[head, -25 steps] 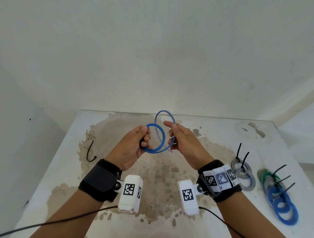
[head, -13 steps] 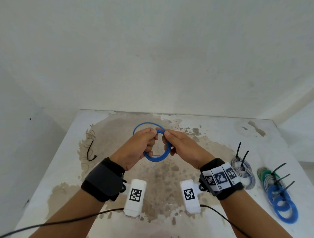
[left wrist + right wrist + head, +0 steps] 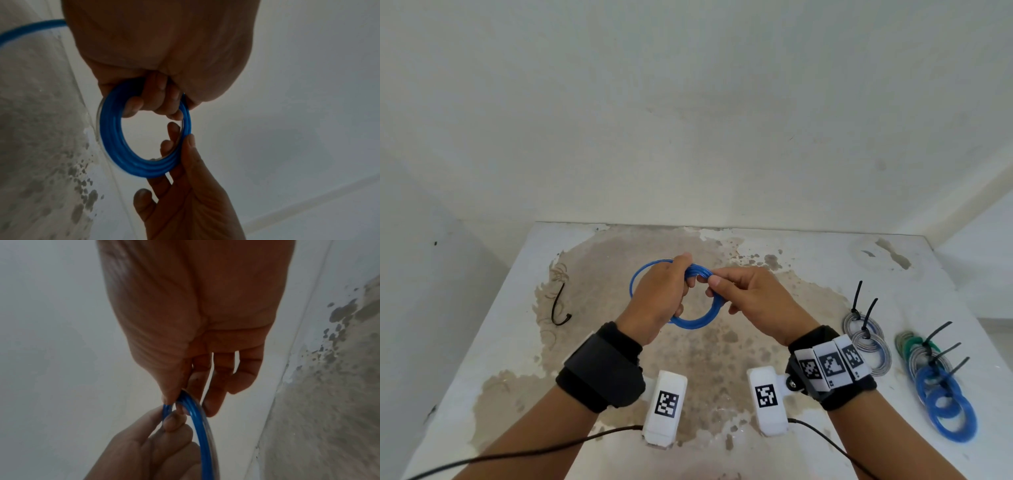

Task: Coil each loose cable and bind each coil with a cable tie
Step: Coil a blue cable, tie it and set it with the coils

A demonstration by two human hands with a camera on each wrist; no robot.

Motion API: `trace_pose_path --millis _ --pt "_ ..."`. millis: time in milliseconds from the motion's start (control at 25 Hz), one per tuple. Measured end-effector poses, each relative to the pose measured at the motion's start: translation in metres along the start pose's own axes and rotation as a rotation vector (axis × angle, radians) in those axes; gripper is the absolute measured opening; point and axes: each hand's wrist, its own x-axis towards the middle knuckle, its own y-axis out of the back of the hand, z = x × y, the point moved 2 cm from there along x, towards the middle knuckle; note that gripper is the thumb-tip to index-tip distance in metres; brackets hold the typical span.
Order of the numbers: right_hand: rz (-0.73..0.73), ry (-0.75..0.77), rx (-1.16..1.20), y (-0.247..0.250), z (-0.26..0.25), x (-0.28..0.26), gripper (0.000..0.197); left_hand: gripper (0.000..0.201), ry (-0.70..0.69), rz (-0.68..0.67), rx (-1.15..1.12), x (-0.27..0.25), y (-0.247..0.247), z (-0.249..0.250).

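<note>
A blue cable [image 3: 697,320] wound into a coil [image 3: 115,144] hangs in the air over the stained table [image 3: 722,370]. My left hand [image 3: 659,294] grips the coil's top, fingers curled through the ring, with one wider loose loop [image 3: 635,282] sticking out to its left. My right hand [image 3: 743,296] pinches the coil's right side [image 3: 197,418] between thumb and forefinger, the other fingers loosely extended. A loose black cable tie [image 3: 558,308] lies on the table at the left.
At the right of the table lie tied coils: grey ones [image 3: 868,339] with black ties, then green, grey and blue ones [image 3: 945,407] near the right edge. White walls stand behind and at both sides.
The large loose loop held up by my right hand has been brought down and over to the left of the coil. Both hands have closed together on the coil's top.
</note>
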Motion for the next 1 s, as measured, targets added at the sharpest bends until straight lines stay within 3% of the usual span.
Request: trace_pose_path --millis 80,320,520,760,920,1000 --pt "-0.003 -0.025 -0.014 -0.001 -0.002 -0.001 0.016 0.045 -0.033 0.004 0.055 -0.002 -0.001 -0.001" --pt "0.207 0.077 -0.077 -0.011 -0.006 -0.001 0.008 0.059 -0.125 0.053 0.159 -0.007 -0.010 -0.002" --pt "0.109 0.028 -0.161 -0.006 -0.011 -0.001 0.015 0.051 -0.211 0.046 0.343 -0.010 -0.006 -0.001" --pt "0.086 0.024 -0.294 -0.004 -0.013 0.005 0.021 0.051 -0.143 0.002 0.240 -0.003 -0.003 -0.005" --pt "0.144 0.034 -0.331 -0.003 -0.010 0.007 0.022 0.051 -0.027 -0.140 0.120 0.000 0.005 -0.008" --pt "0.177 0.004 -0.351 0.008 -0.006 0.006 0.029 0.050 0.042 -0.178 0.205 -0.003 0.019 -0.009"
